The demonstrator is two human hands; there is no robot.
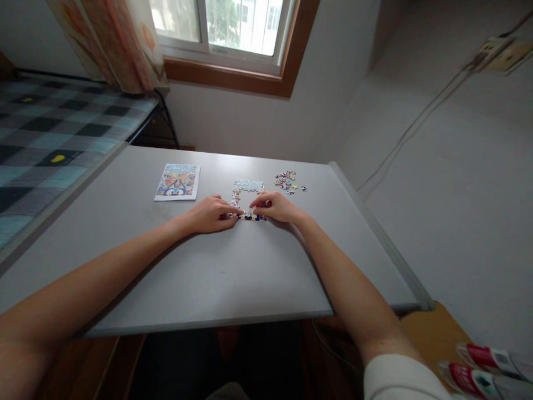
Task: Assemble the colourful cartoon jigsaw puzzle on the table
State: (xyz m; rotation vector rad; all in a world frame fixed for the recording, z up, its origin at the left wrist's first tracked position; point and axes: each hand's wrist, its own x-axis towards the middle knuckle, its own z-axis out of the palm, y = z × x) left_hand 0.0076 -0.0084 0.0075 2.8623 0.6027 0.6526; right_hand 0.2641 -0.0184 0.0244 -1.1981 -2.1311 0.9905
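Observation:
A partly built jigsaw frame [246, 191] lies on the grey table [208, 272], with its top, left side and bottom row joined. My left hand [212, 214] rests at the bottom left corner, fingers curled and pinched on the bottom row of pieces [250, 217]. My right hand [277, 206] rests at the bottom right, fingertips pressed together on the same row. What each pinch holds is too small to make out.
A pile of loose puzzle pieces [287, 181] lies right of the frame. A colourful reference picture [177, 181] lies to the left. A checked bed [45, 139] borders the table's left side, with a window [233, 28] and curtain behind. Bottles [483, 366] sit at lower right.

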